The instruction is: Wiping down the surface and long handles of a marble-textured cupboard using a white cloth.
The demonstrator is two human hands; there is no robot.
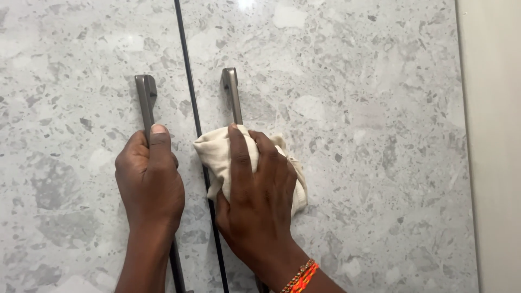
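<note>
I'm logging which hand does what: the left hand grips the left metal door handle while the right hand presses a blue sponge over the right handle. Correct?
Not quite. The head view shows the right hand pressing a cream cloth, not a blue sponge, over the right metal handle. The left hand does grip the left metal handle.

Cream cloth (217,154), grey speckled doors (380,135), dark metal handles (145,95)

I find the view bright and evenly lit, with soft, diffuse light. A small white glare spot (245,4) sits at the top edge on the glossy speckled door panel (369,135), suggesting a source overhead. Shadows are faint, only thin ones beside the metal handles (232,92). Focus is sharp across the frame; I see no motion blur and no marked edge distortion.
</note>
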